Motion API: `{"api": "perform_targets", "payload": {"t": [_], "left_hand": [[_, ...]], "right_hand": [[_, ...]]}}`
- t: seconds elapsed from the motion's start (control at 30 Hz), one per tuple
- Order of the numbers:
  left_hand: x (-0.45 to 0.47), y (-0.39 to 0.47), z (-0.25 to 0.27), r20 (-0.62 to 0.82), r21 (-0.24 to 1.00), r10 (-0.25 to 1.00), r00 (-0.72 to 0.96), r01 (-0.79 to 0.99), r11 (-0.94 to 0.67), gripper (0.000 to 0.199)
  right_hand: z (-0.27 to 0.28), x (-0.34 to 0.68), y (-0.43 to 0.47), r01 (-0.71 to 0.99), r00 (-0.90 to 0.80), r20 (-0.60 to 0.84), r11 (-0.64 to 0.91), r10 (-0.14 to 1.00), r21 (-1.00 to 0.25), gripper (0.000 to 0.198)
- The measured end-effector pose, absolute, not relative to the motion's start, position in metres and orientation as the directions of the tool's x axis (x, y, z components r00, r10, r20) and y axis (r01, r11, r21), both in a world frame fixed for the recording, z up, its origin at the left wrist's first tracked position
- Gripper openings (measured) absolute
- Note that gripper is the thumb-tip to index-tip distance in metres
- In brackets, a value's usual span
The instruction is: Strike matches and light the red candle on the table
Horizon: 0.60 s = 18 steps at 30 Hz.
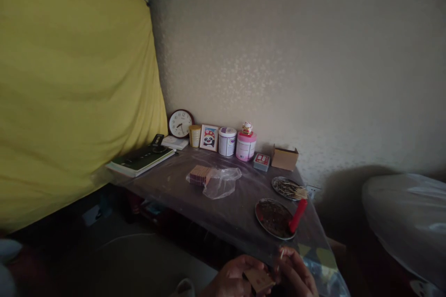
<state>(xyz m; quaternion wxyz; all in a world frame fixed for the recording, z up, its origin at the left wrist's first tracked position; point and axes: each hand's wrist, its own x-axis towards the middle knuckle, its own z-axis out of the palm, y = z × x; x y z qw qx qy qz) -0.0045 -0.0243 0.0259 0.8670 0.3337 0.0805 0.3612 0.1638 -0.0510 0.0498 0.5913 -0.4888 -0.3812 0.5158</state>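
At the near table edge, my left hand grips a small tan matchbox. Close beside it on the right, my right hand pinches a thin pale matchstick between its fingertips. Beyond my hands a red candle leans at the right rim of a round metal plate with a dark, crusted surface. Behind that, a second plate carries many matchsticks, some dark and some pale.
A stack of small boxes lies partly in a clear plastic bag mid-table. Along the wall stand a clock, a framed panda picture, tins and an open cardboard box. Books lie left, beside a yellow curtain.
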Motion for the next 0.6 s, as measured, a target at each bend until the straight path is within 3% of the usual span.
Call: {"api": "perform_targets", "payload": {"t": [0.27,0.6], "left_hand": [[-0.002,-0.023,0.014,0.181,0.624,0.703,0.688,-0.633,0.459,0.041],[-0.003,-0.017,0.009,0.089,0.626,0.798,0.596,-0.657,0.42,0.03]], "right_hand": [[0.05,0.16,-0.05,-0.189,0.206,-0.027,0.013,0.978,-0.982,0.039],[0.061,0.168,-0.05,-0.089,0.352,0.071,0.109,0.933,-0.99,0.031]]}}
